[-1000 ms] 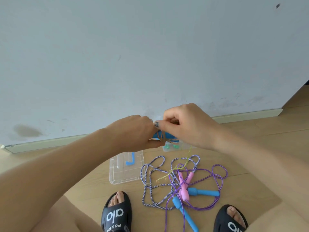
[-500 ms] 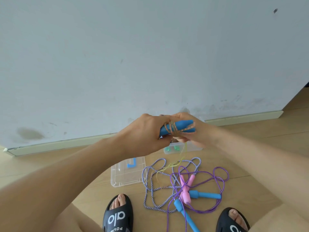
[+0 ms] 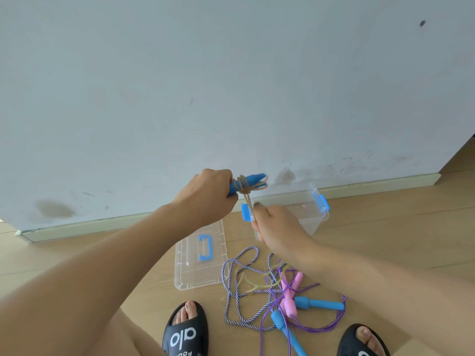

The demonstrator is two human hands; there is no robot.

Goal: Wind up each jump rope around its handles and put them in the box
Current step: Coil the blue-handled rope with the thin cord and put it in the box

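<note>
1. The left hand point(image 3: 209, 195) grips a pair of blue handles point(image 3: 248, 182), held level, with a tan rope point(image 3: 247, 199) wound in a few turns around them just beyond the knuckles.
2. The right hand point(image 3: 276, 227), below and to the right of the left, pinches that rope's free length between thumb and fingers; the strand runs taut from the windings down to it.
3. The clear box point(image 3: 305, 214) with blue latches sits on the floor right behind the right hand, open-topped, close to the baseboard point(image 3: 372, 185) and wall point(image 3: 231, 86).
4. Its lid point(image 3: 200, 258), with a blue grip, lies flat under the left forearm.
5. Below the right wrist a tangle lies on the floor: a striped rope point(image 3: 231, 299), a purple rope point(image 3: 334, 322), pink handles point(image 3: 290, 295) and more blue ones, all overlapping, with a yellowish strand across them.
6. Two black slippers point(image 3: 186, 332) flank the tangle's near edge.
7. Bare floor point(image 3: 398, 240) lies to the right of the right arm.
</note>
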